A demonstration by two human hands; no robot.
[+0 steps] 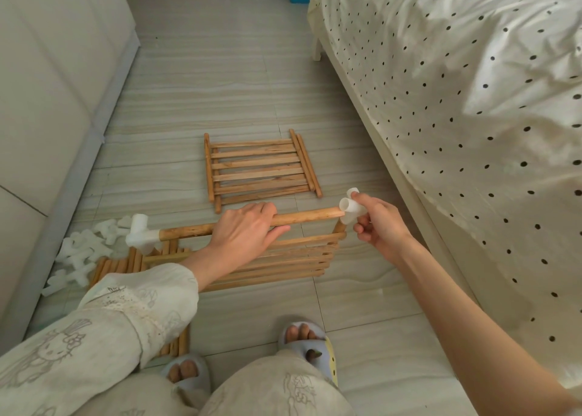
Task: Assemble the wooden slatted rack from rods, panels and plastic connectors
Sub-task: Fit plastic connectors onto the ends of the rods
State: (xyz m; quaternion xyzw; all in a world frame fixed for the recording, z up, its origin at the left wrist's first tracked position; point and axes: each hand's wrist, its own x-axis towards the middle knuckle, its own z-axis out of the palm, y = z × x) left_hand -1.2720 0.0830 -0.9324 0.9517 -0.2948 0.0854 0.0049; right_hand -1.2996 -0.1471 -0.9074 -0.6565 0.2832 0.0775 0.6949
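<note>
My left hand (244, 231) grips a wooden rod (307, 218) that runs level across the top of an upright slatted panel (293, 263). A white plastic connector (140, 233) caps the rod's left end. My right hand (379, 223) pinches a second white connector (351, 209) right at the rod's right end, above a short upright rod (338, 226). Farther out, another slatted panel (259, 168) lies flat on the floor with loose rods along its right side.
A heap of white connectors (80, 255) and a bundle of spare rods (118, 266) lie on the floor at left. A grey sofa base (47, 116) borders the left, a bed with a dotted sheet (456, 85) the right. My slippered feet (302, 337) stand below.
</note>
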